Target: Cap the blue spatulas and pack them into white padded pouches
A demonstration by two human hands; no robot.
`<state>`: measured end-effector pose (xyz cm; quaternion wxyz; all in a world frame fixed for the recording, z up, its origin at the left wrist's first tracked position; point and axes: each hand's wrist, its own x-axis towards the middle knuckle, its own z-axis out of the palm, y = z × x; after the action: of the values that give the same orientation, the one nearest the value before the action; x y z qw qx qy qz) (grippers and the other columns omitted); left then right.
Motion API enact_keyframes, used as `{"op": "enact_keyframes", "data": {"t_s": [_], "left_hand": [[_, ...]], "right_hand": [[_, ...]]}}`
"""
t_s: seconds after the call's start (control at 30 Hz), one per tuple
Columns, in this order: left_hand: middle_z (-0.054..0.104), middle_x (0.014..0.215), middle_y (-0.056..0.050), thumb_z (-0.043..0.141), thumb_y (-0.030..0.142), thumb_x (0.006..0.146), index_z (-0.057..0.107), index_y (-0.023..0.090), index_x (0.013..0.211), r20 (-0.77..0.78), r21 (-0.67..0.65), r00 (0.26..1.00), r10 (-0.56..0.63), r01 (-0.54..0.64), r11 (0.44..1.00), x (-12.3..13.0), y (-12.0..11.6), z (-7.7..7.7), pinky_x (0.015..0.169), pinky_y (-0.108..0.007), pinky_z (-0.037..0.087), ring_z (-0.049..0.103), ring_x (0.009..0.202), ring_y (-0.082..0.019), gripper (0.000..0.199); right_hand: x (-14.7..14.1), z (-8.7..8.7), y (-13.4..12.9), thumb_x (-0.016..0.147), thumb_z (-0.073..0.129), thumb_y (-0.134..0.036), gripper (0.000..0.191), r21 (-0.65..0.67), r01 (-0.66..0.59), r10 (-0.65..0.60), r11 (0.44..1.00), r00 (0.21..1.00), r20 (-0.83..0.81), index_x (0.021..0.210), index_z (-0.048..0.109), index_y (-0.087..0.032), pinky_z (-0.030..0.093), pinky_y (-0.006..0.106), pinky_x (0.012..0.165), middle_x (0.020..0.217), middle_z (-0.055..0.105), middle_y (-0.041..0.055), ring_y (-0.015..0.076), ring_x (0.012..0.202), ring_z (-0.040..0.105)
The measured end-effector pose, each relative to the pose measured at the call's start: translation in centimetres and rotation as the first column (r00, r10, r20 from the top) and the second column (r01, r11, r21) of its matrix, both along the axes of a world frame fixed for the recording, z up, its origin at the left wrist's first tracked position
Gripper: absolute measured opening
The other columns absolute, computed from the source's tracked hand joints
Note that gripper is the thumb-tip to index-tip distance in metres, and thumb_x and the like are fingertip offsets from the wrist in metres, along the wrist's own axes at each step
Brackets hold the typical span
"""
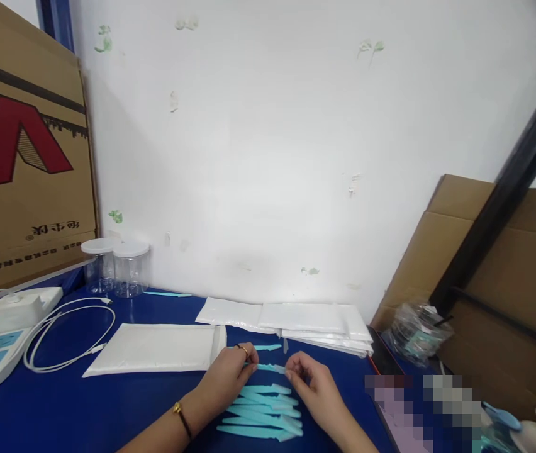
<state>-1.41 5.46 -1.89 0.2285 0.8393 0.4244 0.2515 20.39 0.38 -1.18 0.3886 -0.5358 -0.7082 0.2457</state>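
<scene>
A turquoise eyebrow razor (270, 368) stretches between my two hands. My left hand (234, 371) pinches its left end, with a ring and a dark bracelet showing on that arm. At its right end the fingertips of my right hand (312, 384) are closed. Just below, several more turquoise razors (261, 418) lie in a loose, overlapping row on the blue table (155, 412). Another razor (268, 347) rests a little farther back. Left of my left hand lies a flat white padded mailer (155, 349).
More white mailers (315, 321) are stacked along the wall. At the left are two clear lidded jars (131, 270), a white cable (70, 308), a power strip (13, 340) and a big carton (27, 157). A bagged item (419, 336) and cardboard (508, 277) stand at the right.
</scene>
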Motion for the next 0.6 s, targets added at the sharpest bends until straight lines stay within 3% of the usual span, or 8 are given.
{"op": "enact_keyframes", "data": {"t_s": [0.17, 0.6], "left_hand": [[0.062, 0.084, 0.001, 0.045, 0.021, 0.084, 0.054, 0.02, 0.084, 0.041, -0.015, 0.999, 0.0, 0.0, 1.0, -0.4, 0.4, -0.2, 0.071, -0.024, 0.039, 0.055, 0.08, -0.015, 0.01], [0.063, 0.08, 0.001, 0.046, 0.019, 0.079, 0.056, 0.019, 0.082, 0.021, -0.137, 0.999, -0.04, 0.043, 0.99, 0.5, -0.6, -0.1, 0.068, -0.023, 0.039, 0.054, 0.075, -0.013, 0.01]], "right_hand": [[1.2, 0.1, 0.0, 0.084, 0.051, -0.035, 0.02, 0.013, 0.055, -0.054, 0.998, 0.998, -0.028, 0.078, 0.057, -0.017, 0.038, 0.022, 0.059, 0.068, 0.053, -0.0006, 0.0133, 0.064, 0.047], [-0.2, -0.6, -0.3, 0.079, 0.056, -0.027, 0.013, -0.086, -0.061, 0.06, 0.994, 0.998, -0.025, 0.072, 0.06, -0.017, 0.038, 0.021, 0.055, 0.062, 0.057, -0.0017, 0.0124, 0.059, 0.05]]}}
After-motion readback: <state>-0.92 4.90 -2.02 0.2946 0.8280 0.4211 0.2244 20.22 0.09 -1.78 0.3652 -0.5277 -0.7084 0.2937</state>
